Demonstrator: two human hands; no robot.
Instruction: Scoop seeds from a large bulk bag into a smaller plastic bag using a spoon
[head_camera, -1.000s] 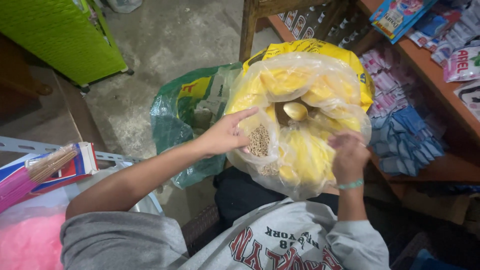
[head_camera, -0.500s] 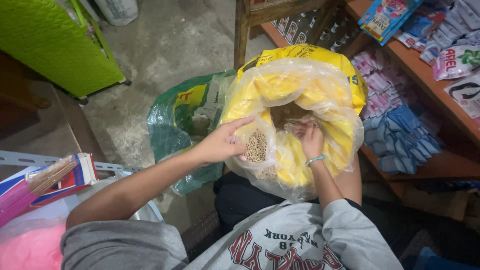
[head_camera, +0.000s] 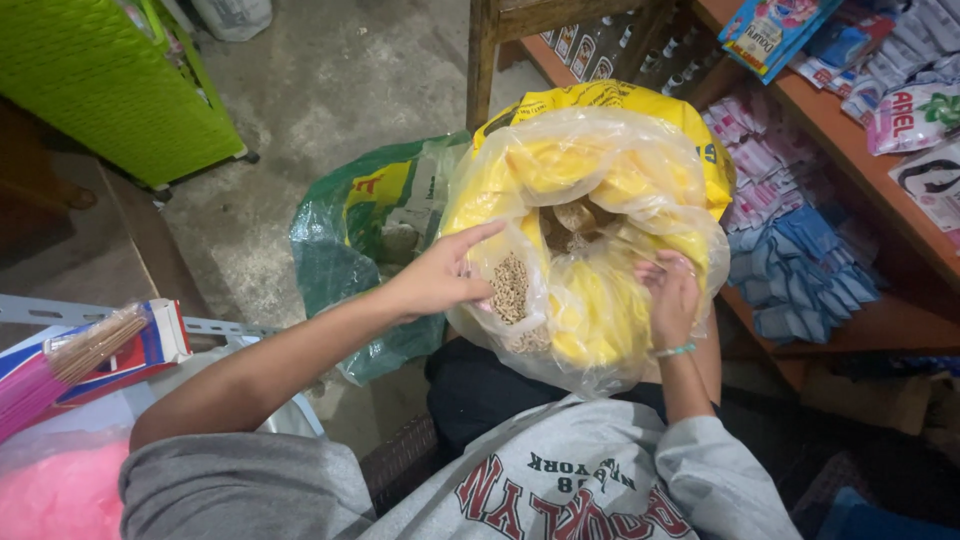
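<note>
Yellow sack with a clear plastic liner upright on the floor, between the knees and just in front of the wooden shelf. Left hand pressed against the liner's near left side, fingers together and extended, thumb hooked over a small clear bag of brown grain, pinning it to the liner. Right hand at the liner's right rim, fingers curled and clamped on a fold of the plastic; teal bracelet at the wrist. More grain visible deep in the sack's mouth. Green plastic bag slumped on the floor just left of the sack, touching it. Blue and pink sachets stacked along the shelf at right. Green plastic crate at the floor's far left. Bundle of pink incense sticks at the left edge.
</note>
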